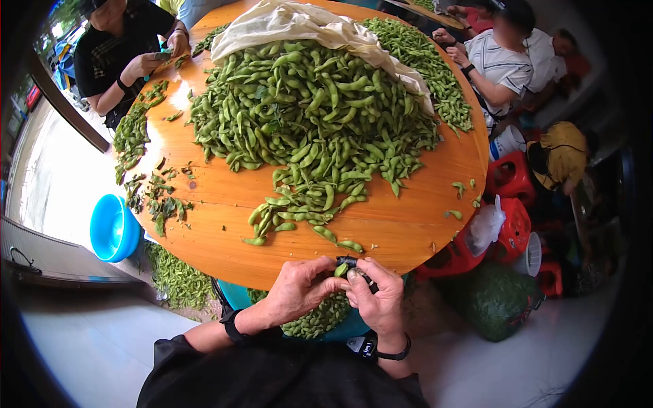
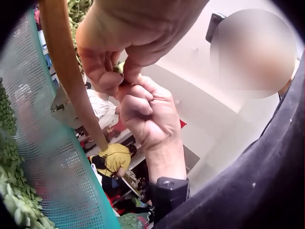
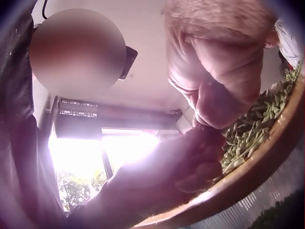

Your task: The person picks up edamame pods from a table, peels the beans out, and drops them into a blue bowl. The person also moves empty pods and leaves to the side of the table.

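At the near table edge, my left hand [image 1: 299,289] pinches a green soybean pod [image 1: 341,270] between thumb and fingers. Close against it, my right hand [image 1: 378,299] grips a small black tool [image 1: 373,286], mostly covered by the fingers, so I cannot tell its exact kind. The fingertips of both hands meet around the pod. In the left wrist view a bit of the pod [image 2: 119,68] shows between the fingers. A large heap of soybean pods [image 1: 306,102] covers the middle of the wooden table [image 1: 224,238], with loose pods [image 1: 333,234] trailing toward my hands.
Below the hands stands a teal mesh basket [image 2: 62,157] holding pods. A cream cloth [image 1: 292,24] lies over the heap's back. Left are leaf scraps [image 1: 163,200] and a blue basin [image 1: 114,228]; right, red stools [image 1: 510,178] and a green bag [image 1: 493,302]. Other people sit around.
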`<state>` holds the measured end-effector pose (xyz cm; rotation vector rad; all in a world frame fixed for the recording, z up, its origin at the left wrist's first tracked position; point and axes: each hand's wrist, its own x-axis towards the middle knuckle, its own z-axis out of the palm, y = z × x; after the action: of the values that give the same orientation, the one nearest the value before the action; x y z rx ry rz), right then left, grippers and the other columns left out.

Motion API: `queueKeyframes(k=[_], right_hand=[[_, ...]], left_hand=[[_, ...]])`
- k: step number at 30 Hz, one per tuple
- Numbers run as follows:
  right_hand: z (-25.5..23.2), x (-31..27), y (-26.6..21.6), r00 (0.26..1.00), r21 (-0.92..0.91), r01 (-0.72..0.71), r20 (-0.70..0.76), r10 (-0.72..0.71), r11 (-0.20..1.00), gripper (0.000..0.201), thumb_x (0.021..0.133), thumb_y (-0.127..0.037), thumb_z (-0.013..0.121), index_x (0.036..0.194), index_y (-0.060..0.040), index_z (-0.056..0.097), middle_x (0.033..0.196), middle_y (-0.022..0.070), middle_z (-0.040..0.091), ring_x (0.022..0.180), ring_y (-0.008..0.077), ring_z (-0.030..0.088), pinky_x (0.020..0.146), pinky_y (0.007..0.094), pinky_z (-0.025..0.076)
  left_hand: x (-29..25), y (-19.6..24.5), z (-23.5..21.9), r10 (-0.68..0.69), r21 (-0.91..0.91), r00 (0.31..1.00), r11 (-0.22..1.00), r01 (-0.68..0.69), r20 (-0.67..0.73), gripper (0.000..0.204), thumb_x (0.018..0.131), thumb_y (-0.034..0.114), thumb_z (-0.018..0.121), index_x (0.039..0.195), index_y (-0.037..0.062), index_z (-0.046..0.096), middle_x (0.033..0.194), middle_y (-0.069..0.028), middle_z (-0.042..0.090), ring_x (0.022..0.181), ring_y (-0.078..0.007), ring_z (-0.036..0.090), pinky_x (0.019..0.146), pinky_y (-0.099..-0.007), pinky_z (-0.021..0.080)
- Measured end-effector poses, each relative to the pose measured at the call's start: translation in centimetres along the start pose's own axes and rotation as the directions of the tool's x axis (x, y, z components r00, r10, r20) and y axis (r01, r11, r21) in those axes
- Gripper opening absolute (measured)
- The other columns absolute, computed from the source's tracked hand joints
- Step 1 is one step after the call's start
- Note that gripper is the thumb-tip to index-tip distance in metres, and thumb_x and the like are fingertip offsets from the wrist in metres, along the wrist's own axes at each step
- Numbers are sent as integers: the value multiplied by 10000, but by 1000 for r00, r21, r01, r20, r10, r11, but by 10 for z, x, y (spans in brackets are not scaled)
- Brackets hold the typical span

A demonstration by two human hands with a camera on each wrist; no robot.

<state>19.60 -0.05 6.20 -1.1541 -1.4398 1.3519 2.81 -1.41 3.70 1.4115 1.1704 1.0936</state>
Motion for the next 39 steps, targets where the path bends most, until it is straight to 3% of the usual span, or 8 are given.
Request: queueKeyframes(k=[7,10,11,13,17,18,34,39], right_hand=[[-2,-1,7,990,344,-135,89,110,929,120,949,-10,585,992,96,624,761,33,525,585,67,532,476,235,411],[-10,0,10,949,453,-300,230,215,840,119,940,-18,597,995,84,626,757,33,535,588,71,534,488,241,423],[-7,0,11,949,453,-299,229,215,840,119,940,-18,597,995,84,626,757,33,535,588,71,534,488,241,423],[3,2,12,998,-2,11,62,-11,1000,128,920,-28,617,1005,68,627,747,53,553,573,97,553,504,267,442],[15,3,4,915,-517,340,-13,-404,786,130,847,26,624,972,60,630,770,129,562,602,258,599,540,339,464],[19,0,2,914,-521,327,-37,-403,789,167,804,28,636,970,50,633,789,176,552,660,340,603,576,382,476],[21,3,16,853,-529,431,-25,-521,731,131,812,23,634,937,59,614,799,144,586,652,275,614,582,348,483],[12,-1,27,947,-325,290,-39,-319,900,140,809,37,635,947,50,616,789,139,561,659,291,610,589,348,496]], left_hand=[[7,0,-26,-214,-245,917,921,304,336,334,1015,304,557,862,20,644,651,-5,632,537,-60,536,495,-225,422],[13,5,-41,-321,-241,765,820,519,558,323,1031,298,524,919,17,637,744,-12,650,586,-66,580,512,-209,446],[13,4,-40,-320,-240,765,820,519,559,323,1031,298,524,919,17,637,744,-12,650,586,-66,580,512,-209,446],[13,4,-36,-272,-327,812,813,481,517,291,1026,275,534,982,5,632,794,-30,656,637,-79,575,546,-222,449],[11,-1,-29,-268,-371,853,812,450,447,254,1030,257,531,1025,12,598,787,-17,627,675,-83,571,587,-225,447],[10,1,-27,-258,-409,862,796,445,436,223,1031,235,528,1038,19,583,781,-14,608,687,-84,562,604,-228,443],[-1,3,-9,-325,-735,906,538,413,271,156,980,87,461,1013,39,605,699,21,502,607,-58,412,547,-210,323],[-2,6,-8,-316,-753,911,522,401,266,166,971,62,459,1023,35,614,700,21,503,607,-55,420,544,-209,322]])
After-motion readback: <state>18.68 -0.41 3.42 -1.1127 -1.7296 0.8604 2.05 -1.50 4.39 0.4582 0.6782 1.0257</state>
